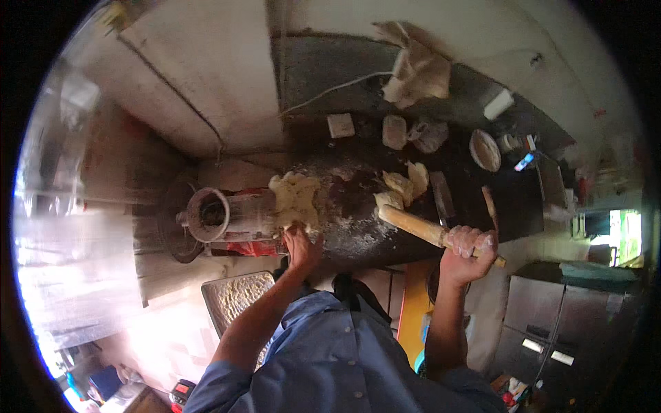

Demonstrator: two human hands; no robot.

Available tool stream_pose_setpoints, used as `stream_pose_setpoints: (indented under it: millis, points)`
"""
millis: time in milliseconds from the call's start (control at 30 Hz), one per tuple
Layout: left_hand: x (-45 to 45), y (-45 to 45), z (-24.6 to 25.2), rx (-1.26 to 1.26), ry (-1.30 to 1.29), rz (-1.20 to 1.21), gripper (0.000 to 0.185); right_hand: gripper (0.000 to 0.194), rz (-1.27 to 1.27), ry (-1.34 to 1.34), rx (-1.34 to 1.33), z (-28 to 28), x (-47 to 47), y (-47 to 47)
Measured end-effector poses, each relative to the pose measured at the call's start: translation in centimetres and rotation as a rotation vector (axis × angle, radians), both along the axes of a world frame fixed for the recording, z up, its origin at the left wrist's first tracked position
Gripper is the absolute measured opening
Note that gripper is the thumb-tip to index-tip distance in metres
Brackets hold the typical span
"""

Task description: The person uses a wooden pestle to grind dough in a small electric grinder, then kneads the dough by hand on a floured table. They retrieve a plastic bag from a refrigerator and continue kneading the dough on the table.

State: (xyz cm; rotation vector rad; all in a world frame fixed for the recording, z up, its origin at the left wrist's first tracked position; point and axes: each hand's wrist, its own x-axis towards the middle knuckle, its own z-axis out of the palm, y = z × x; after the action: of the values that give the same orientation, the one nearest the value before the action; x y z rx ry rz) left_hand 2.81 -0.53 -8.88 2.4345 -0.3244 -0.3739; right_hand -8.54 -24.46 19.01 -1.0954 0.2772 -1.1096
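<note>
My left hand (303,250) is at the near edge of a floury dough sheet (297,199). Its fingertips touch the dough and its thumb stands apart. The sheet lies across the end of a machine with a pale flat top (250,214) and a round ring-shaped part (208,214) at its far left. My right hand (467,253) grips one end of a wooden rolling pin (413,224), which slants up to the left. Near the pin's far end, several lumps of dough (405,186) rest on the dark, flour-dusted table (356,237).
A flat blade-like tool (442,193) lies right of the lumps. Along the back stand a white box (341,125), a plastic tub (394,132), a plastic bag (429,136) and a bowl (485,149). Below my left arm is a tray (237,294) of small pale pieces.
</note>
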Motion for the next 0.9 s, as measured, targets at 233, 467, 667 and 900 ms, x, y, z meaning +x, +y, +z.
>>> stream_pose_setpoints:
  millis: [233,467,667,900]
  points:
    - [4.9,-6.7,-2.7,0.094,0.213,0.164,0.086,0.029,-0.173,0.002,0.046,-2.6,-8.4,-8.6]
    - [-0.8,-15.4,-0.5,0.079,-0.054,-0.293,0.083,0.029,-0.273,0.098,0.133,-5.5,-15.0,-14.6]
    - [3.1,-26.6,-5.9,0.003,0.099,-0.592,0.071,0.027,-0.408,0.173,0.231,-7.8,-19.5,-16.4]
    - [0.4,-26.6,-7.8,0.023,0.107,-0.563,0.066,0.029,-0.385,0.160,0.208,-7.6,-21.3,-17.3]
